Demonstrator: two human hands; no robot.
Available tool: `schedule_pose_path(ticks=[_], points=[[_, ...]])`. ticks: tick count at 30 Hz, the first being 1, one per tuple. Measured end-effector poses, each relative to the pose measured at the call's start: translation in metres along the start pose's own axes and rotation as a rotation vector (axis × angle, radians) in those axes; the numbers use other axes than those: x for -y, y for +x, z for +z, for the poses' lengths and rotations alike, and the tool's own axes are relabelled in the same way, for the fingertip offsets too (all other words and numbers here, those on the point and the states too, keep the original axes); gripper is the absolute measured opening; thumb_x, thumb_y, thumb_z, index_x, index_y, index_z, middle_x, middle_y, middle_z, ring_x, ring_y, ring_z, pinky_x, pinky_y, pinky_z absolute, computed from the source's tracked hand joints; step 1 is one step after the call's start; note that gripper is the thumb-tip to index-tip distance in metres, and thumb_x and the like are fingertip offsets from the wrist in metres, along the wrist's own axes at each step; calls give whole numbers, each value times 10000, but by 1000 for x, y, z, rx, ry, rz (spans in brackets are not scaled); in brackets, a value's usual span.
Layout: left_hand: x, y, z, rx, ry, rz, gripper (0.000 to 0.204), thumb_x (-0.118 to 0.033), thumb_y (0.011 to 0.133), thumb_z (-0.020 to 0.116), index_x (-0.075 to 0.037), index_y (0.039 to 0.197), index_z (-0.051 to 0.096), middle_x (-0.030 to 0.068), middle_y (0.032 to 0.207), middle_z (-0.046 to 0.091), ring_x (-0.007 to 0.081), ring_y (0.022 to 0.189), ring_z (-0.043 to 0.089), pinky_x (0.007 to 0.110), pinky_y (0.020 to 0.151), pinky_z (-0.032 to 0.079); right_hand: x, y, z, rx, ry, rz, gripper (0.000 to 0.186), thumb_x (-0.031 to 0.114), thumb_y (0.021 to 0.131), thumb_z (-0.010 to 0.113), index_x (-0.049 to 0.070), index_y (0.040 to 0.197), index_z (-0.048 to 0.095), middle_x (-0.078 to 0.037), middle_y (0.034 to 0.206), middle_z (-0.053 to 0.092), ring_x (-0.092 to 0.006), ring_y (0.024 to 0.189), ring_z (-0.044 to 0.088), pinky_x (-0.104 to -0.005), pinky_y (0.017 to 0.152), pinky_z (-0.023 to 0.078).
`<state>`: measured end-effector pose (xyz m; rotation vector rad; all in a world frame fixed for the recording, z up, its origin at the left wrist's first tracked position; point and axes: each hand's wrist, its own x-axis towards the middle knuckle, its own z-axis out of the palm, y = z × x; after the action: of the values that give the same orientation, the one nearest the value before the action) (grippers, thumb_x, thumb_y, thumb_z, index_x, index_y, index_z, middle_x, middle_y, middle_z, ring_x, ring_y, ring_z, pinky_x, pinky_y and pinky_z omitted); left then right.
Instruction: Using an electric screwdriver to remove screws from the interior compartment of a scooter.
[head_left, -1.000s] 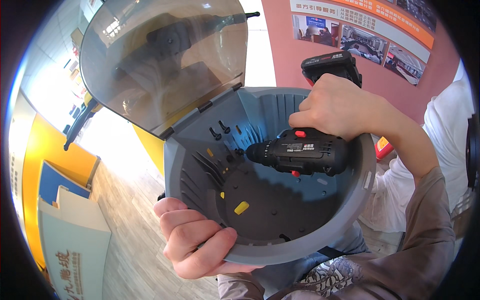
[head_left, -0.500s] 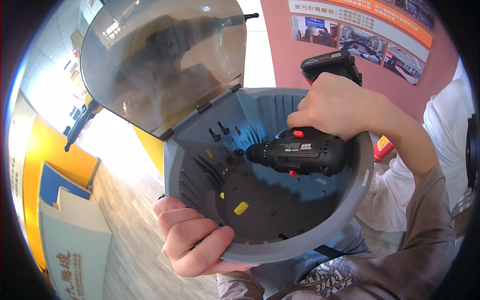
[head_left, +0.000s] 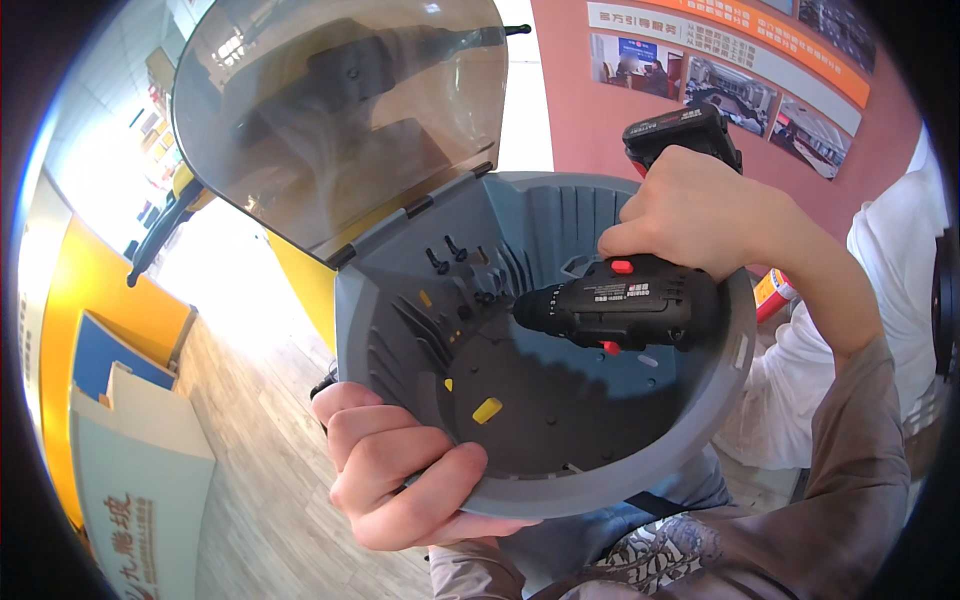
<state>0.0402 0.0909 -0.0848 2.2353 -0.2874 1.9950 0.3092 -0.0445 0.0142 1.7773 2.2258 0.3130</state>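
My right hand [head_left: 700, 210] is wrapped round the grip of a black cordless drill [head_left: 620, 310] with red switches and a battery pack on top. The drill lies horizontally inside a grey plastic bin [head_left: 735, 370], its nose pointing left at dark fittings [head_left: 485, 297] on the back wall; whether the tip touches them I cannot tell. My left hand [head_left: 410, 465] grips the bin's near-left rim. A tinted clear lid [head_left: 330, 130] stands raised on the back hinges. Small yellow pieces [head_left: 487, 410] show on the bin's floor.
A person in white [head_left: 880, 260] is at the right, near a red cylinder [head_left: 772, 300]. A pink display wall [head_left: 600, 130] is behind. A pale counter [head_left: 135, 460] and yellow panel [head_left: 90, 260] stand left, above a wooden floor [head_left: 260, 420].
The drill and my right hand have shifted slightly right, and the blue glow on the back wall has gone out. The bin and my left hand have moved a little right.
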Motion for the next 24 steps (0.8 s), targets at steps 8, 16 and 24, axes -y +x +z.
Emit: schedule_pose_path(ticks=[8,16,24], points=[[1,-1,3,5,-16,20,509,-592,817,720,-123,794,522,4,658,430,196,672,417,385,672,335,-5,11,14,-217,-6,-93,351,223,612,742,141,946,668,-39,673,646,-273,653,683,-411,559,483],[-7,0,12,-61,52,-19,410,-479,838,700,-111,795,524,10,662,426,200,684,416,392,677,333,-5,20,21,-233,-39,-90,283,201,611,739,123,869,656,-49,665,646,-283,650,684,-421,562,499],[-3,0,6,-32,31,8,393,-473,867,671,-116,795,524,11,666,422,200,701,428,402,701,346,1,19,20,-289,-44,-144,334,165,580,773,124,889,652,-33,674,623,-274,670,689,-412,562,500]])
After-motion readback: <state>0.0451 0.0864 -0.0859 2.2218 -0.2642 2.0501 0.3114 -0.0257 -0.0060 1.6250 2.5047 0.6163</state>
